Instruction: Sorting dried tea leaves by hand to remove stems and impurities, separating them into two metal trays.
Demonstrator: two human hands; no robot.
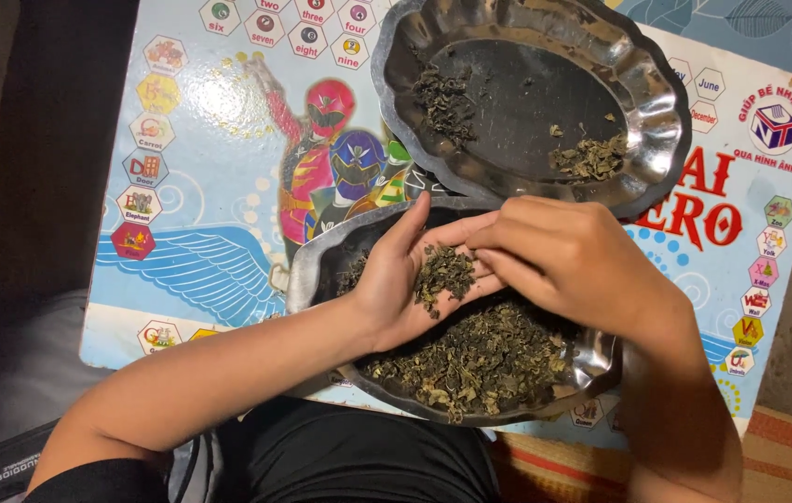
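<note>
My left hand (pixel 405 275) lies palm up over a near metal tray (pixel 591 368), cupping a small heap of dried dark-green leaves (pixel 444 272). The fingertips of my right hand (pixel 573 265) rest on that heap, fingers curled, picking through it. Below both hands the near tray holds a larger pile of dried leaves (pixel 470 359). A second, scalloped oval metal tray (pixel 661 102) sits just beyond, with two small clumps of leaves inside, one at the left (pixel 442 98) and one at the right (pixel 591 158).
Both trays rest on a small colourful children's table (pixel 200 261) printed with cartoon figures and hexagon pictures. A dark floor lies to the left, a striped woven mat (pixel 787 456) at the lower right. My dark-clothed lap (pixel 349 456) is at the bottom.
</note>
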